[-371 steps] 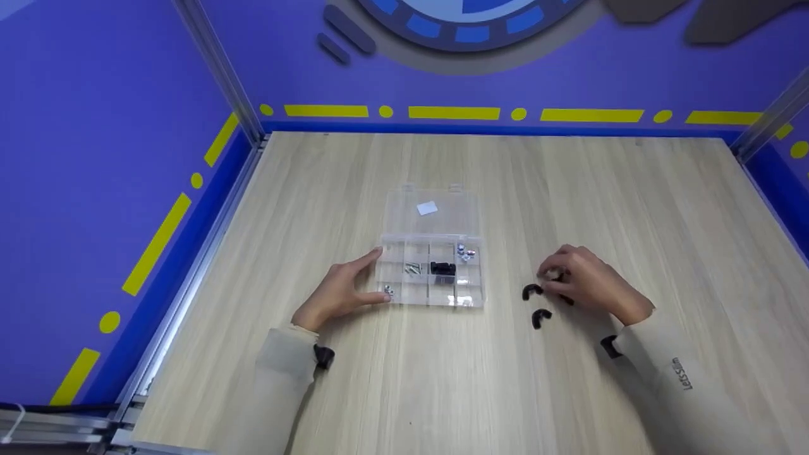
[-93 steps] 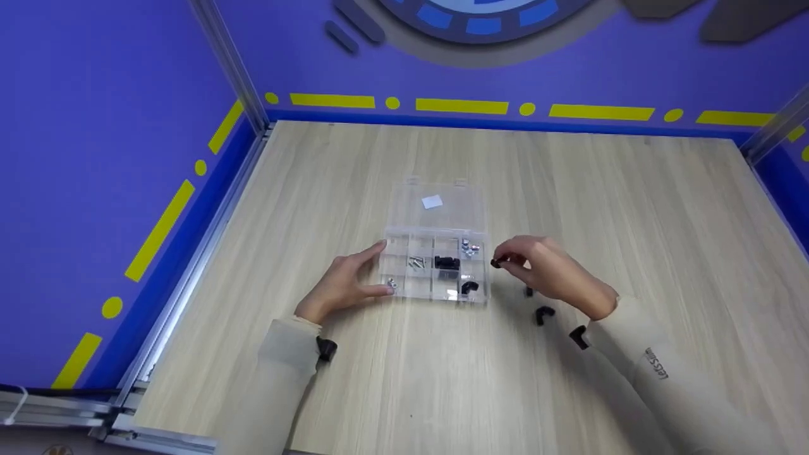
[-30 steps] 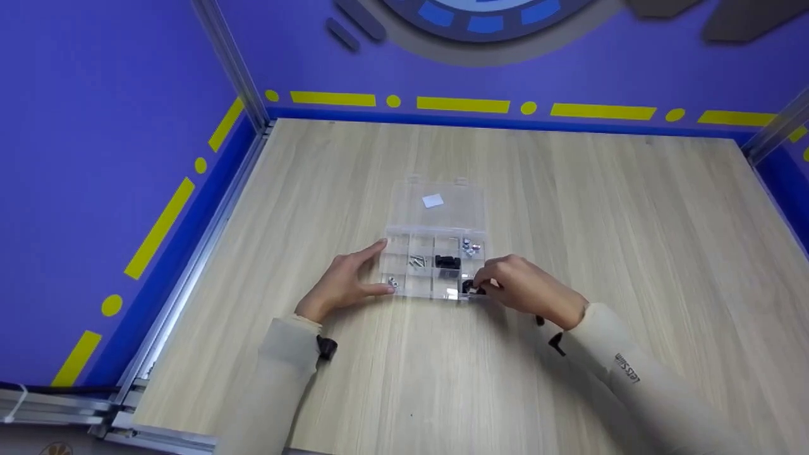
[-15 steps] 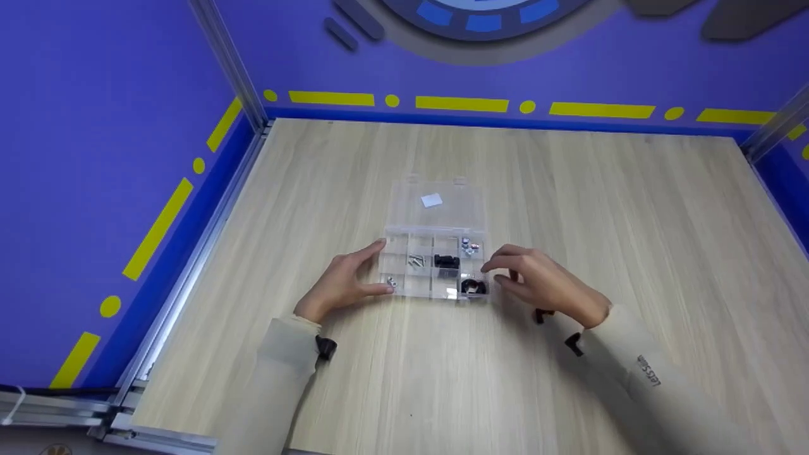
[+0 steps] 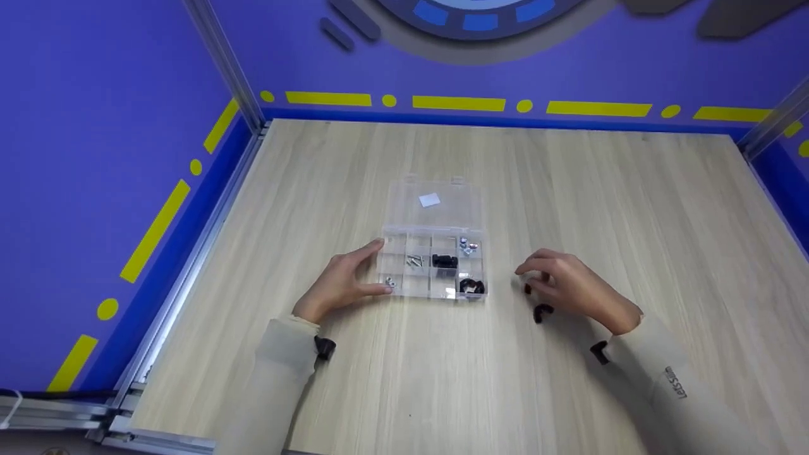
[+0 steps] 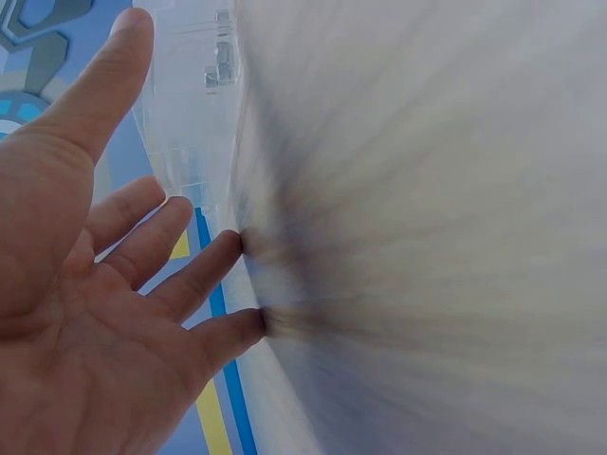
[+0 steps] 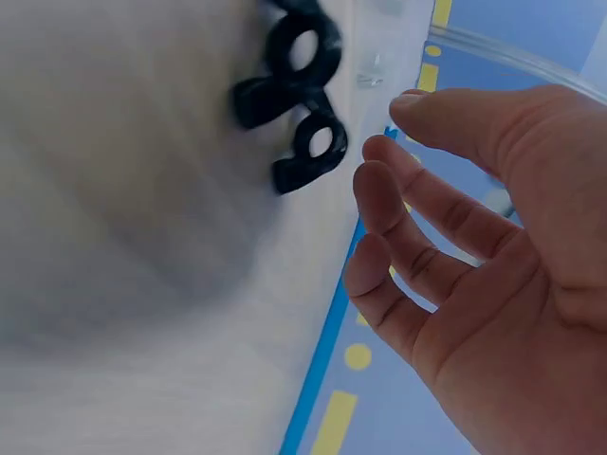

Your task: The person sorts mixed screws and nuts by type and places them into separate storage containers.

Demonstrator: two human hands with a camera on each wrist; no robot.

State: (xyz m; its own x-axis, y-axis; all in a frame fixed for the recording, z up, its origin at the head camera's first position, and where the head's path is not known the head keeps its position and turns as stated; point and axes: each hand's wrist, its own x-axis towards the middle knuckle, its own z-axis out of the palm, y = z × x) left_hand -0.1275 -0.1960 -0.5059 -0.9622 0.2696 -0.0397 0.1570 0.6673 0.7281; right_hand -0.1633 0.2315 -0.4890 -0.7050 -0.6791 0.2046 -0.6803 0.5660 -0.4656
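A clear compartment box lies with its lid flipped back. My left hand touches its left side with thumb and fingers spread. In the box's front right compartment sit black curved pieces. My right hand, holding nothing, hovers right of the box with fingers loosely bent. Below its fingertips a black curved piece is partly hidden, and another black curved piece lies nearer me. In the right wrist view, black pieces with round holes rest on the table beside my fingers.
Other compartments hold thin metal pins or screws, black parts, shiny metal parts and small metal parts. A white label shows on the transparent lid. Blue walls bound the wooden table.
My right hand set a second black curved piece into the front right compartment, let go and moved back right over the loose pieces. The left hand stayed at the box.
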